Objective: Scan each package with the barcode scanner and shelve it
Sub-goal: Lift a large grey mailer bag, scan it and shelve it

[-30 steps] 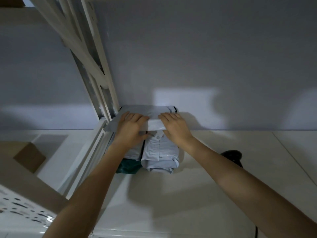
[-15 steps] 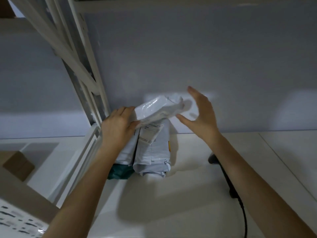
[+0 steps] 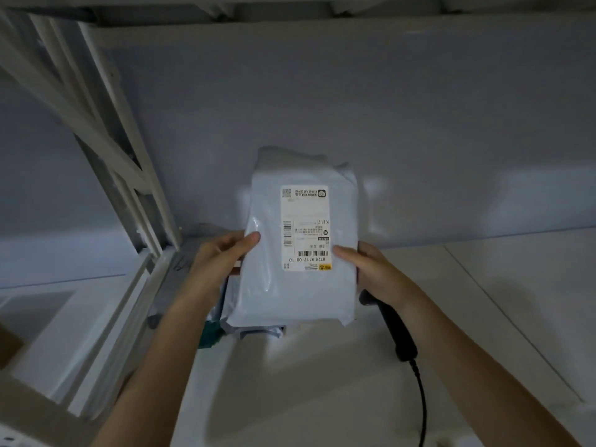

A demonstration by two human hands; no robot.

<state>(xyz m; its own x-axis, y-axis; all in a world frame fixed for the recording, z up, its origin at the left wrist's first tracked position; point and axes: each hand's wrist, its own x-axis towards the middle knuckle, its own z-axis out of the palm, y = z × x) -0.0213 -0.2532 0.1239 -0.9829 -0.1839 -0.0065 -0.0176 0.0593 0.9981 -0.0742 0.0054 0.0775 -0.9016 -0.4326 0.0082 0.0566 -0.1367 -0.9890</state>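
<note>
Both thumbs press the face of a white package point(image 3: 300, 240), the left hand point(image 3: 219, 262) gripping its left edge and the right hand point(image 3: 377, 272) its right edge, fingers curled behind. It is held up label point(image 3: 305, 228) upward, above other packages point(image 3: 254, 329) lying on the white shelf point(image 3: 322, 398) by the wall. A black scanner point(image 3: 392, 327) with its cord lies on the shelf just under the right wrist.

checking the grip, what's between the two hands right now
In the head view, a pale grey plastic mailer package with a white shipping label spans the gap between left hand and right hand.
</note>
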